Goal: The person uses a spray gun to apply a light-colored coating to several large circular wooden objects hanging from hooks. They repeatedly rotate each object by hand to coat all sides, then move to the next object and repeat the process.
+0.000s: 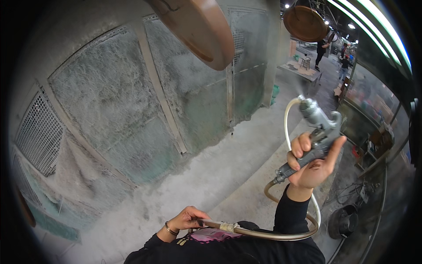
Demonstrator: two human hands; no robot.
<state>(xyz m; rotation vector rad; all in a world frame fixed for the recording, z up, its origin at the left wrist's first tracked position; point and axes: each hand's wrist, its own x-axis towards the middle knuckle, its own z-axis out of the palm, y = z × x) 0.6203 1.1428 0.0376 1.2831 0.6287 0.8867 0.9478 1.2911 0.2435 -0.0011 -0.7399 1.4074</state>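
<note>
My right hand [314, 169] is raised on the right, its fingers wrapped round the handle of a metal spray gun [320, 127]. The gun's nozzle points up and away from me. A white hose [286, 125] loops off the front of the gun, and a brownish hose [269, 189] joins the bottom of its handle. Both curve down and run together across my front, bound with pale tape [229, 227]. Low in the middle, my left hand [187, 218] is closed on the end portion of these hoses. A bracelet sits on that wrist.
Overhead hangs a large copper-brown rounded piece [206, 37]; a brown disc [304, 23] hangs farther right. Dust-coated filter panels [114, 83] line the left wall. A black bucket [343, 222] stands at lower right. Beyond are a low table [303, 72] and a person [321, 50].
</note>
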